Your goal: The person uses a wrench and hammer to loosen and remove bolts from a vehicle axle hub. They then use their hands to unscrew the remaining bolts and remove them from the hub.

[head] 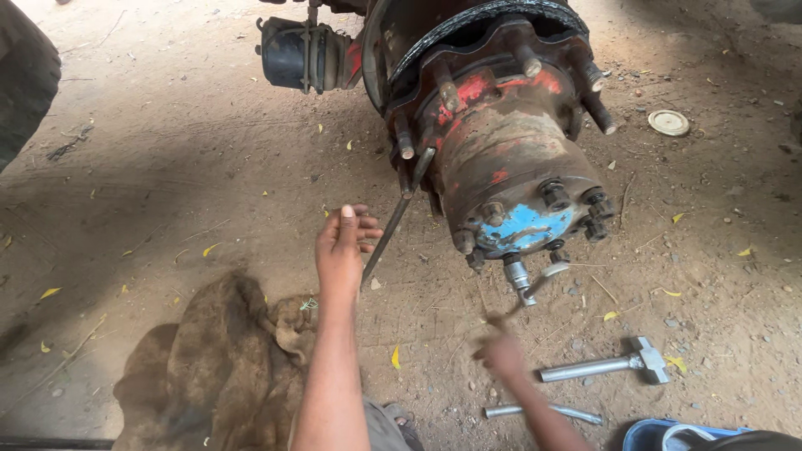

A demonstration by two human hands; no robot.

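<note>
Dusty ground, rusty round hub

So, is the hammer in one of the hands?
No, the hammer lies on the dirt ground, apart from both hands.

This is an open-air vehicle repair yard, worked straight on the bare, dusty dirt ground strewn with dry yellow leaves. A rusty red-and-blue heavy wheel hub with protruding studs hangs stripped of its wheel, beside a black brake chamber. A steel socket wrench, a metal rod and a grimy brown sackcloth lie about.
</note>
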